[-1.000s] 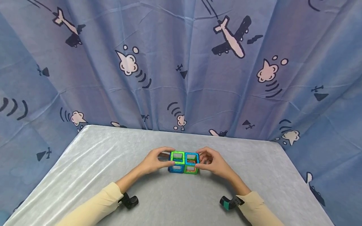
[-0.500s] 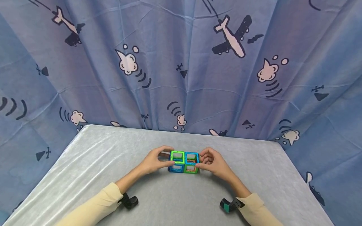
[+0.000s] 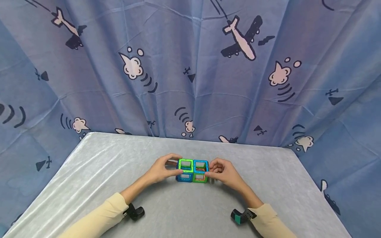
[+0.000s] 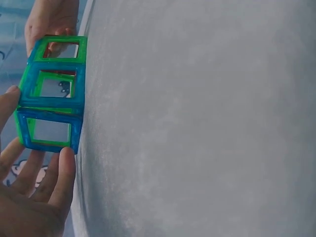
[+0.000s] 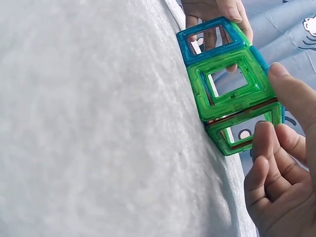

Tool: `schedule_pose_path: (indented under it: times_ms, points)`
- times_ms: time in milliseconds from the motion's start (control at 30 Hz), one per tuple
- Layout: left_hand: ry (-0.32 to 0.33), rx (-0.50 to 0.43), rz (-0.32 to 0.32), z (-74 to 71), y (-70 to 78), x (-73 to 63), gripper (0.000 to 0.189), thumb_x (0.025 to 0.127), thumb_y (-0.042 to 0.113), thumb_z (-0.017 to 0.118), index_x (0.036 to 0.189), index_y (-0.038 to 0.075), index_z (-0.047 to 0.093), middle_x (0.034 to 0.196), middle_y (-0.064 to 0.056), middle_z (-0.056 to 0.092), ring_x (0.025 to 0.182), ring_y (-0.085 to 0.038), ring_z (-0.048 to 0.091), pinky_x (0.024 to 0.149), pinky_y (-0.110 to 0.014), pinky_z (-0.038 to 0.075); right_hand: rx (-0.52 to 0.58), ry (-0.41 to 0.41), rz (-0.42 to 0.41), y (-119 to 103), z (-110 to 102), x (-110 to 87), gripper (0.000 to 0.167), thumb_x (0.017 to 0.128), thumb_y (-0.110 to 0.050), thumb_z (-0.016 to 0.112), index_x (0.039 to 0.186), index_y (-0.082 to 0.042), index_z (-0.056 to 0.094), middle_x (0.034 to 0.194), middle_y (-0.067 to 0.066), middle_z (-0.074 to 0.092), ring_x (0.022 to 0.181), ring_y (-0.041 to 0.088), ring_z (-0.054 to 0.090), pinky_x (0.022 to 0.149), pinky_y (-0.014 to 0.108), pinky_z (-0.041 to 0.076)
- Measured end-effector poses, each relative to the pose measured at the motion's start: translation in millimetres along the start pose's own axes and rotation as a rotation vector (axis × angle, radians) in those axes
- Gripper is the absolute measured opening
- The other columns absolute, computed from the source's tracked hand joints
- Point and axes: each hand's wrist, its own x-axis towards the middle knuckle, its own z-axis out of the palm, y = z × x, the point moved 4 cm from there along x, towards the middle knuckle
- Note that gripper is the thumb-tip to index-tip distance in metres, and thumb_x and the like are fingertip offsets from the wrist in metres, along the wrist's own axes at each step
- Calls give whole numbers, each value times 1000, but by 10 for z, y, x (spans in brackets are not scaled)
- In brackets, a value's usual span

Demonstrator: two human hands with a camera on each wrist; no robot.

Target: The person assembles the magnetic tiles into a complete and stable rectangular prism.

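A box-shaped block of magnetic tiles (image 3: 193, 171), two cubes side by side with open square windows, sits on the table in the head view. Its frames are green and blue, with some orange behind. My left hand (image 3: 161, 170) grips its left end, thumb along the near top edge and fingers round the end and back. At the other end, my right hand (image 3: 225, 172) has its thumb on the top edge. The bent fingers of that right hand (image 5: 286, 173) press close to the green end face in the right wrist view.
A pale grey cloth covers the table (image 3: 131, 158), and its far edge meets a blue curtain (image 3: 190, 76) printed with planes and clouds. Each wrist wears a black camera mount, the left one (image 3: 135, 211) and the right one (image 3: 241, 216) close over the cloth.
The fingers of my right hand have curled in from the far right corner of the block. My left hand and the block stay almost still; the head view shifts slightly.
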Motion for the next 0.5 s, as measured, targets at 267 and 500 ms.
schedule_pose_path:
  times_ms: [267, 500]
  points:
    - [-11, 4, 9, -12, -3, 0, 54, 90, 18, 81, 136, 2, 59, 131, -11, 62, 114, -31, 64, 89, -42, 55, 1, -58, -23, 2, -10, 4, 23, 89, -10, 81, 98, -1, 62, 86, 10, 61, 67, 14, 56, 58, 25, 48]
    - [-24, -47, 22, -146, 29, -55, 56, 91, 13, 80, 139, -3, 56, 136, -18, 59, 119, -40, 60, 95, -47, 52, -63, -85, -56, -27, -217, -78, 26, 89, -10, 80, 102, 3, 63, 87, 11, 64, 71, 20, 61, 60, 27, 50]
